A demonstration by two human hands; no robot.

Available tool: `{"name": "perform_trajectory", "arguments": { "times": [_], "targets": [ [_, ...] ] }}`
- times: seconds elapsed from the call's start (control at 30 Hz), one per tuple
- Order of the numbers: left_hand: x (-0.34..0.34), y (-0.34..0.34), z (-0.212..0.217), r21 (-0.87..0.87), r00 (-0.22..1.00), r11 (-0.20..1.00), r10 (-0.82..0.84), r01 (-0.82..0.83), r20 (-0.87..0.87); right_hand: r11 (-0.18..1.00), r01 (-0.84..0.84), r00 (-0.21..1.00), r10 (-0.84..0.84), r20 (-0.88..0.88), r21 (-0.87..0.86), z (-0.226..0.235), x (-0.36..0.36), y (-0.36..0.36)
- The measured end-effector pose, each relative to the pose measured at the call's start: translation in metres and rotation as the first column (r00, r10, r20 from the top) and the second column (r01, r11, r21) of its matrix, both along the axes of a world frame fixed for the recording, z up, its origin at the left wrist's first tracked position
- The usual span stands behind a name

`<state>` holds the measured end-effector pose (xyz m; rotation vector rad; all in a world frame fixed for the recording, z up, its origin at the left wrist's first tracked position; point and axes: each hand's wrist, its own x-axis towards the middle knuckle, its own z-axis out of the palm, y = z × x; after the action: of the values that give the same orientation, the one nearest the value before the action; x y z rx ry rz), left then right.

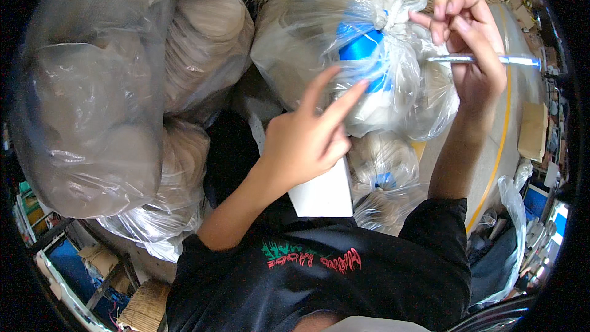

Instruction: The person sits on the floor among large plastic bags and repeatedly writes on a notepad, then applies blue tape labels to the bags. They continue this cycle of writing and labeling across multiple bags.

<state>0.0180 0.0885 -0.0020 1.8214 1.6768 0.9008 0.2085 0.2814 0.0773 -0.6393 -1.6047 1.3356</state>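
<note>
While your right hand (468, 43) grips a pen (485, 59) beside the knotted clear bag (344, 43), your left hand (307, 135) rests open-fingered on its blue tape (359, 46); tied already, nothing written yet, I'd guess.

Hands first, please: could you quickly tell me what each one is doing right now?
Left hand: open, two fingers extended toward the blue roll in the clear bag, holding nothing.
Right hand: closed on a pen.

A roll of tape (362, 46) sits inside the knotted bag (319, 31), bigger sacks (92, 86) to its left.
</note>
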Motion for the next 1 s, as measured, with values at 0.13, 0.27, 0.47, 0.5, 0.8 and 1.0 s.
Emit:
{"name": "perform_trajectory", "arguments": {
  "times": [0.13,0.27,0.47,0.5,0.8,1.0],
  "targets": [
    [-0.026,-0.064,-0.016,0.078,0.965,0.967,0.232,-0.242,0.120,0.982,0.000,0.789,-0.117,0.603,0.191,0.000,0.011,0.019],
    [-0.055,-0.147,-0.031,0.012,0.850,0.858,0.506,-0.513,0.145,0.891,-0.256,0.347,-0.279,0.895,0.376,-0.041,0.001,0.023],
    [-0.083,-0.217,-0.060,-0.194,0.704,0.728,0.685,-0.657,0.188,0.920,-0.215,0.307,-0.254,0.917,0.327,-0.051,-0.017,0.034],
    [-0.087,-0.217,-0.067,-0.276,0.702,0.719,0.690,-0.638,0.177,0.935,-0.209,0.300,-0.217,0.929,0.285,-0.049,-0.018,0.036],
    [-0.065,-0.186,-0.118,-0.374,0.744,0.644,0.563,-0.668,-0.360,0.936,-0.242,0.310,-0.176,0.934,0.256,-0.065,-0.009,0.056],
    [-0.043,-0.180,-0.086,-0.639,0.848,0.625,0.523,-0.449,-0.085,0.962,-0.254,0.202,-0.044,0.978,0.096,-0.063,-0.004,0.059]
  ]
}}
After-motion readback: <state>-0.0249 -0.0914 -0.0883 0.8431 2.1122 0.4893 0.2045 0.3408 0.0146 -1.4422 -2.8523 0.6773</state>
